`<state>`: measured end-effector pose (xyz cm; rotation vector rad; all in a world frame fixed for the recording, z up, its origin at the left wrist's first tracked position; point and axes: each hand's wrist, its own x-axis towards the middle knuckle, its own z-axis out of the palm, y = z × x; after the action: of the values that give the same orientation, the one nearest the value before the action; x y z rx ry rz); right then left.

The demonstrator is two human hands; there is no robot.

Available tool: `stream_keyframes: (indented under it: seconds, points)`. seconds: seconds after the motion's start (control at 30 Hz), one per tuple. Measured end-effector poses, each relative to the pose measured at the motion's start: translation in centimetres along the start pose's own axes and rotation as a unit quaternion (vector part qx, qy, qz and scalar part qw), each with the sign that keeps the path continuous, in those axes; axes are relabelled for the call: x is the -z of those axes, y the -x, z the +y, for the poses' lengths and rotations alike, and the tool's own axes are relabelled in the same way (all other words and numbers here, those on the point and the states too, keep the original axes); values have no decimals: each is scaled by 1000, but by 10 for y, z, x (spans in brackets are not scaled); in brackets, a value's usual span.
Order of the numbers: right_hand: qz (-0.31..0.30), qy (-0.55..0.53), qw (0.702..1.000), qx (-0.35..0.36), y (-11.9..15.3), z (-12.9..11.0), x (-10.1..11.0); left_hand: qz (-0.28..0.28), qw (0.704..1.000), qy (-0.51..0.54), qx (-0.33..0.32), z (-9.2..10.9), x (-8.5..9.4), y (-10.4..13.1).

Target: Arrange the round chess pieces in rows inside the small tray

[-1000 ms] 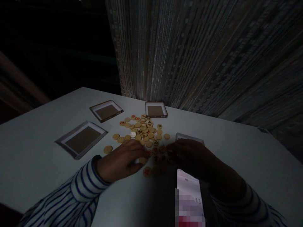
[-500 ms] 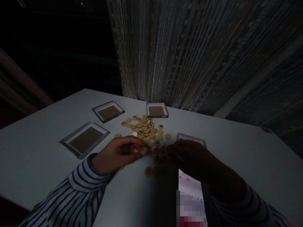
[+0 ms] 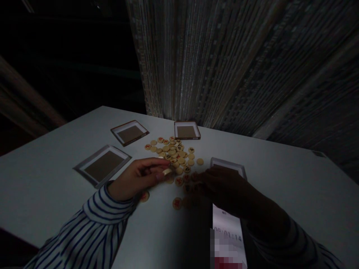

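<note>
Round wooden pieces (image 3: 181, 153) with red or black characters lie in a loose pile mid-table. My left hand (image 3: 143, 175) is at the pile's near left side, a pale piece (image 3: 167, 172) pinched between thumb and fingers. A red-marked piece (image 3: 144, 196) lies beside its wrist. Over the near right pieces, my right hand (image 3: 217, 183) is in deep shadow with its fingertips close to or on a piece; whether it grips one is too dark to tell. Another red-marked piece (image 3: 177, 203) lies nearer me, between the hands.
Shallow open box parts stand around the pile on the white table (image 3: 280, 179): far left (image 3: 129, 132), far middle (image 3: 187, 130), left (image 3: 102, 165), and right (image 3: 228, 164), partly behind my right hand. A lit phone (image 3: 228, 231) lies below my right forearm. A strand curtain (image 3: 196, 67) hangs behind.
My left fingers have moved up slightly and the piece in them now shows more clearly. More of the red-marked piece by the left wrist is visible. My right hand has barely moved.
</note>
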<state>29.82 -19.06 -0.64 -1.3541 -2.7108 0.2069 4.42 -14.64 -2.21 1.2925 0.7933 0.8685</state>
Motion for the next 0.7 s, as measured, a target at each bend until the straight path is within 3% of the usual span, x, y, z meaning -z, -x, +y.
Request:
stream_keyframes:
  seconds: [0.27, 0.7]
  points:
    - [5, 10, 1000, 11, 0, 1, -3, 4, 997, -73, -12, 3, 1, -3]
    - [9, 25, 1000, 12, -1, 1, -7, -4, 998, -59, 32, -2, 3, -3]
